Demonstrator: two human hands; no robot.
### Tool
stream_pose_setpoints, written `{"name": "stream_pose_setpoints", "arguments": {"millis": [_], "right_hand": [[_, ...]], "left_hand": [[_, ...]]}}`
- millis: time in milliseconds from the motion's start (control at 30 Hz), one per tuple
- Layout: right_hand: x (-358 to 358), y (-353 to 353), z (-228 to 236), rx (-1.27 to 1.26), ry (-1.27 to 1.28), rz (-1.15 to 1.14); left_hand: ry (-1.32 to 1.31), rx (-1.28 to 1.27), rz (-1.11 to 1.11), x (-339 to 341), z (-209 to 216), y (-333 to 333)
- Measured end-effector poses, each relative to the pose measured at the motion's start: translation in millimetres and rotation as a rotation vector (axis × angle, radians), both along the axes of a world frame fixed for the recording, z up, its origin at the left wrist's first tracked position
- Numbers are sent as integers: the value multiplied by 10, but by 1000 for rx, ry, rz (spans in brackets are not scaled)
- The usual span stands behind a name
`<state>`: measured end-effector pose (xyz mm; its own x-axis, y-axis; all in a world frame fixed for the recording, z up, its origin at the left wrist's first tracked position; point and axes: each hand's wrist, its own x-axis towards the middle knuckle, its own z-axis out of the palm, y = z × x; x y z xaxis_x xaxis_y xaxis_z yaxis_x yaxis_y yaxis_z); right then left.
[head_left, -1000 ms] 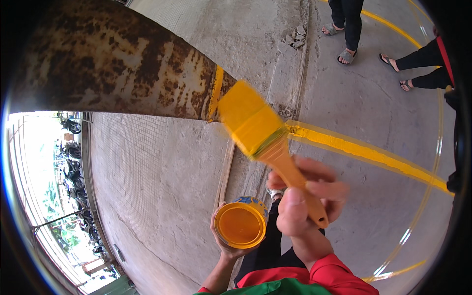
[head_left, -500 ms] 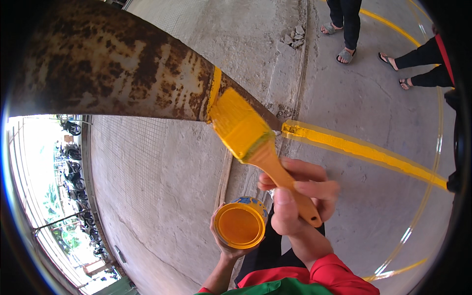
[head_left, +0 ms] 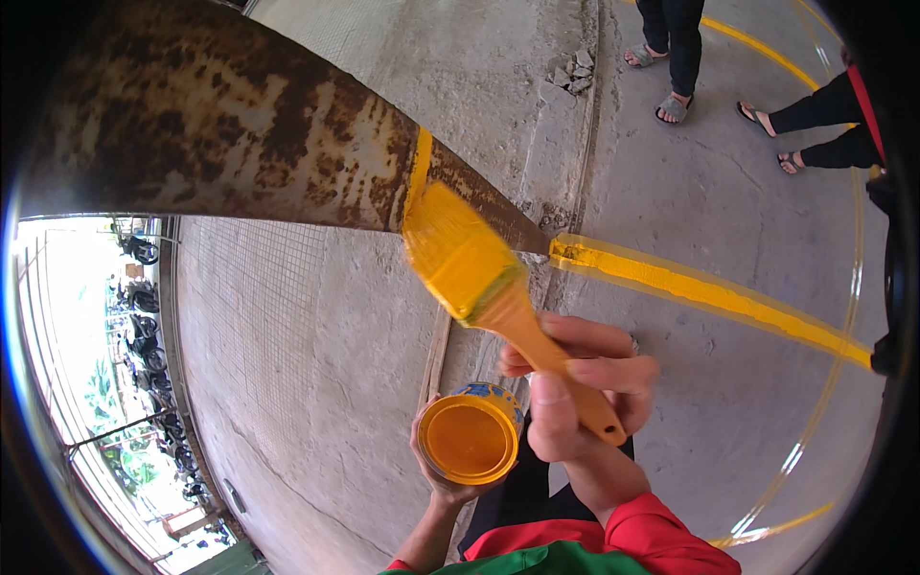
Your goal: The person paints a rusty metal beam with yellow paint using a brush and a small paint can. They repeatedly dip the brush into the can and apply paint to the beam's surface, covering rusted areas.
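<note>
My right hand (head_left: 589, 383) is closed around the wooden handle of a wide paintbrush (head_left: 470, 273), its bristles thick with yellow paint. The bristle tip overlaps the lower edge of a rusty steel column (head_left: 249, 134), at the bottom of a yellow stripe (head_left: 420, 172) painted across it. Whether the bristles press on the metal is hard to tell. Lower down, my left hand (head_left: 428, 450) grips an open paint can (head_left: 468, 436) by its side, its mouth facing up and orange-yellow paint inside.
A yellow line (head_left: 709, 292) runs along the concrete floor rightward from the column's base. Two people stand at the upper right, one in grey sandals (head_left: 674, 107). Broken concrete pieces (head_left: 575, 72) lie at the top. Parked motorbikes (head_left: 144, 326) line the far left.
The brush has shifted slightly down and left, its bristles bending more. The column's lower edge sits a little higher in view. The can stays where it was.
</note>
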<state>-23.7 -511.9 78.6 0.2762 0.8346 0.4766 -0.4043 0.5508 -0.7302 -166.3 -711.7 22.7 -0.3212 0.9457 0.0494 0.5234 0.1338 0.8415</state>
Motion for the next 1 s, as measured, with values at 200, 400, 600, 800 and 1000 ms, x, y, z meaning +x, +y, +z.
{"name": "stream_pose_setpoints", "arguments": {"millis": [200, 400, 600, 800, 1000], "right_hand": [[-80, 206, -62, -53, -55, -192], [-150, -4, -33, -12, -75, -30], [12, -99, 9, -49, -83, -95], [-124, 62, -7, -27, -106, -132], [-99, -220, 40, -2, -90, 68]], "left_hand": [[69, 20, -4, -6, 26, 1], [133, -10, -41, -39, 19, -23], [74, 13, -32, -31, 10, -32], [48, 8, -5, -6, 42, -27], [32, -102, -22, -83, -26, -56]]}}
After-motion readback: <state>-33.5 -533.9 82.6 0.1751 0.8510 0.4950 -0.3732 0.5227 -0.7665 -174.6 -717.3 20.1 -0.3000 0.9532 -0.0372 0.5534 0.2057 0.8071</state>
